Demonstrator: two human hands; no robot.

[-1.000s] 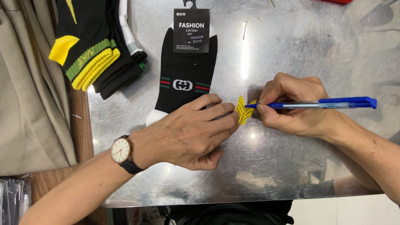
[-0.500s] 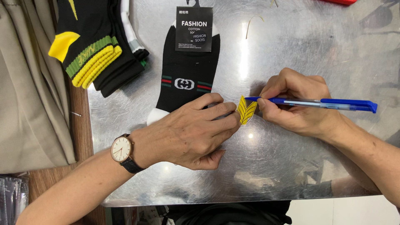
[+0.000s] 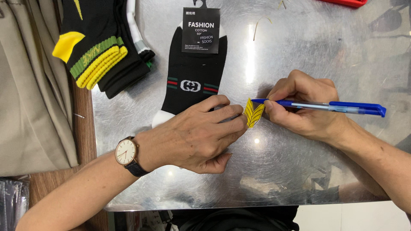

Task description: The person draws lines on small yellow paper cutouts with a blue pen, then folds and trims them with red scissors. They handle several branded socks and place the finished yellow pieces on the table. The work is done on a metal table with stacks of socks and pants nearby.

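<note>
Left hand (image 3: 195,134) pinching my small yellow striped tag (image 3: 253,113) | right hand (image 3: 306,107) gripping my blue plastic pen (image 3: 325,105), tip at tag

sock toe (image 3: 165,117) under left hand (image 3: 192,137), red object (image 3: 342,2) cropped

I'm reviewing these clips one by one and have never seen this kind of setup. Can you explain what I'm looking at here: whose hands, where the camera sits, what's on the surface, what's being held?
There is no machine: a person works bare-handed, filmed by a camera on their own head looking down. The left hand, with a wristwatch, pins a small yellow tag against the metal table. The right hand grips a blue pen, its tip on the tag. Also on the table: a black packaged sock with a card label, and a stack of black socks with yellow and green trim. Beige cloth hangs at the left.
</note>
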